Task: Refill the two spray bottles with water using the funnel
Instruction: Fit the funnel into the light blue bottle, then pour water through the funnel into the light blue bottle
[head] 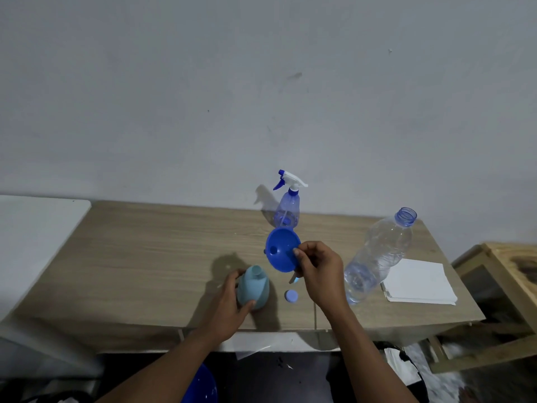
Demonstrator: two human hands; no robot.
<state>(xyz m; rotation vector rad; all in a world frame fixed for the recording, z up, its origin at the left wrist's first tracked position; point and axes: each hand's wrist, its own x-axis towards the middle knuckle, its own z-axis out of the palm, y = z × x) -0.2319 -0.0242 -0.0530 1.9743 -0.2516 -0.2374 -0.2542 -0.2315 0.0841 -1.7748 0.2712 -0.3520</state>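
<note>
Pale grey wall rises behind our wooden bench (145,242), where the work is only partly begun. Our left hand (229,298) wraps around the light blue spray bottle (253,289), its neck open and its sprayer head off, steadying it upright. Our right hand (319,274) pinches the rim of the blue funnel (280,248) between thumb and fingers, holding it tilted just above and to the right of that neck, not yet seated. 1 small blue cap (291,295) lies on the bench near the bottle. Behind stands the clear blue spray bottle (287,212) with its trigger head on, apparently near empty. Our uncapped water bottle (374,257) waits at right beside white paper (418,282). We judge both refills remain.
</note>
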